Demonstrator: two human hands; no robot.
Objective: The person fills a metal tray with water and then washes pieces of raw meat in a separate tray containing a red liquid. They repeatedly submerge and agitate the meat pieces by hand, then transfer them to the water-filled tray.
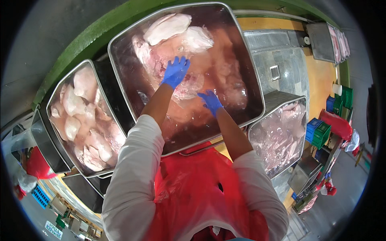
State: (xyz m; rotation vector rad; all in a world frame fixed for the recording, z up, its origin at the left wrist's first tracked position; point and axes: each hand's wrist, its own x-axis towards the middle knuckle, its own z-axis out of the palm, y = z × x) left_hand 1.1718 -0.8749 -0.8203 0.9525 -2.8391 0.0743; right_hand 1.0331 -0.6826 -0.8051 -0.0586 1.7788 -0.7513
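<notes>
Before me stands a large stainless steel tub point(120, 76) of reddish, cloudy liquid with big pieces of raw meat in it. My left hand point(176, 71), in a blue glove, reaches over the tub's middle with its fingers spread, above or against a pinkish meat piece point(190, 86). Closer to the tub's right half, my right hand point(210, 101), also blue-gloved, has its fingers apart at the liquid near that piece's lower edge. Neither hand shows a grip on anything. Two pale pieces, one smooth point(168, 27) and one ragged point(198, 39), rise above the liquid at the far side.
At left, a second steel tub point(105, 120) holds several pale meat pieces in liquid. A third tub point(304, 120) with meat stands at right. Beyond it are a floor drain point(274, 72), green crates point(320, 134), and people in red aprons at a distance. A green curb point(81, 42) runs behind.
</notes>
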